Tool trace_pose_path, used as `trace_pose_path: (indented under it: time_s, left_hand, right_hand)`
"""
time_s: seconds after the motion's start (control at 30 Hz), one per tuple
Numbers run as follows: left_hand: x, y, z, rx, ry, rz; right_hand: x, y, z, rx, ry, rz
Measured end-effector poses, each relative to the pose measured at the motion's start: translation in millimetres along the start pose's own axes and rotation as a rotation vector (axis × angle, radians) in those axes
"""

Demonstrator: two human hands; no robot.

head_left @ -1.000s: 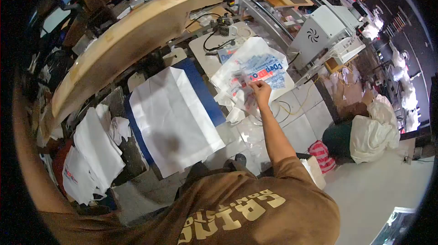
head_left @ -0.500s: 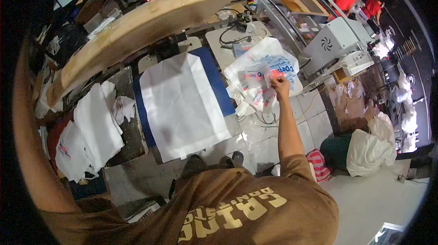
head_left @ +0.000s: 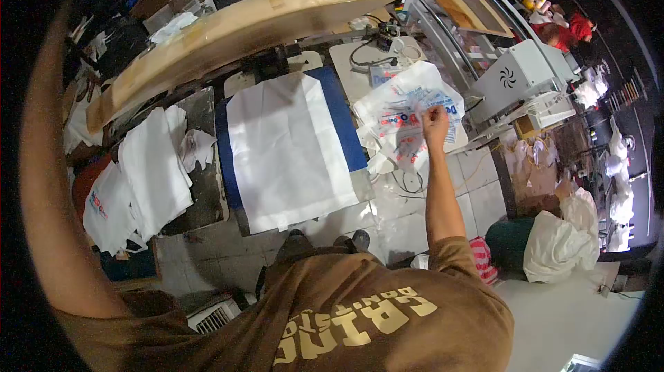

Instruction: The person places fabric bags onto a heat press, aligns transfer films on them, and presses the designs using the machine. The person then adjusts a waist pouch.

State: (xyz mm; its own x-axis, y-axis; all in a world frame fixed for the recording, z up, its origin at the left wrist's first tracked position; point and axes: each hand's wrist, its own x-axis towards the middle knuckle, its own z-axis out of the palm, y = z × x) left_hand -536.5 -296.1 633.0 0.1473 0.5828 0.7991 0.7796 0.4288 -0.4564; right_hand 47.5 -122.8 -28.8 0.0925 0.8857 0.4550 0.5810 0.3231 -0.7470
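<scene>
My right hand (head_left: pixel 436 123) has its fingers pinched together on a thin printed film (head_left: pixel 409 117) over a loose pile on the right. The films carry blue and red lettering and rest on a white sheet (head_left: pixel 377 105). To the left of that pile, a white cloth piece (head_left: pixel 290 154) lies flat on a blue pad (head_left: pixel 339 119). My left arm (head_left: pixel 52 164) reaches up along the left edge of the view, and its hand is out of sight.
A long curved board (head_left: pixel 256 22) spans the back. White printed cloths (head_left: pixel 149 171) are heaped on a dark platform at left. A white machine box (head_left: pixel 519 74) stands at right, near white bags (head_left: pixel 557 244). A person in red (head_left: pixel 560 33) is at far right.
The view has shifted slightly, so the bench appears further right. My right hand stays over the film pile, where the films have shifted under the fingers. The person in red has bent lower.
</scene>
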Motion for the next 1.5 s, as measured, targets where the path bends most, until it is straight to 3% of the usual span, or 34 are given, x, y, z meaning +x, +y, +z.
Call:
trace_pose_path:
  time_s: [0.07,0.2,0.3,0.5,0.57,0.63,0.73,0.87,1.03,1.2,1.3,1.37,1.4,1.47,1.5]
  left_hand:
    - [-2.2,2.3,-0.7,-0.003,-0.002,0.000]
    - [-1.2,2.3,0.4,-0.001,-0.004,0.000]
    - [-2.2,2.9,-0.4,0.001,-0.008,-0.004]
    - [-8.2,2.9,-0.8,0.000,-0.023,-0.008]
    - [-9.1,3.8,-2.9,-0.002,-0.022,-0.011]
    - [-10.4,5.5,-3.8,-0.006,-0.021,-0.011]
    - [-13.4,8.0,-5.6,-0.010,-0.028,-0.015]
    - [-18.6,8.2,-7.5,-0.011,-0.036,-0.015]
    - [-26.5,10.3,-10.8,-0.019,-0.053,-0.015]
    - [-29.1,11.7,-12.6,-0.017,-0.055,-0.016]
    - [-26.3,13.4,-5.0,-0.032,-0.059,-0.012]
    - [-26.7,15.8,-4.3,-0.038,-0.061,-0.008]
    - [-27.0,18.4,-4.8,-0.032,-0.057,-0.008]
    - [-28.1,21.3,-5.7,-0.033,-0.058,-0.006]
    - [-29.3,23.2,-6.5,-0.033,-0.060,-0.006]
  right_hand:
    - [-20.2,22.0,20.5,0.067,-0.042,-0.084]
    - [-46.1,26.7,28.2,0.084,-0.147,0.027]
    - [-44.1,42.6,29.4,0.217,-0.207,0.154]
    - [-11.4,42.6,-3.8,0.802,-0.236,0.592]
    - [-6.2,37.8,-10.5,0.696,-0.267,0.601]
    - [-5.1,31.7,-10.6,0.466,-0.200,0.476]
    - [-1.0,42.8,-6.2,0.645,-0.259,0.656]
    - [-0.5,34.9,-9.6,0.687,-0.257,0.652]
    - [16.2,37.7,-14.6,0.640,-0.114,0.401]
    - [20.4,27.4,-10.6,0.569,-0.092,0.336]
    - [14.4,30.8,5.7,0.604,-0.371,0.295]
    - [3.5,34.5,3.9,0.037,-0.386,0.063]
    - [-5.9,38.2,4.8,0.036,-0.384,0.065]
    - [-28.1,43.0,8.4,-0.386,-0.332,-0.148]
    - [-35.9,43.3,8.2,-0.380,-0.337,-0.152]
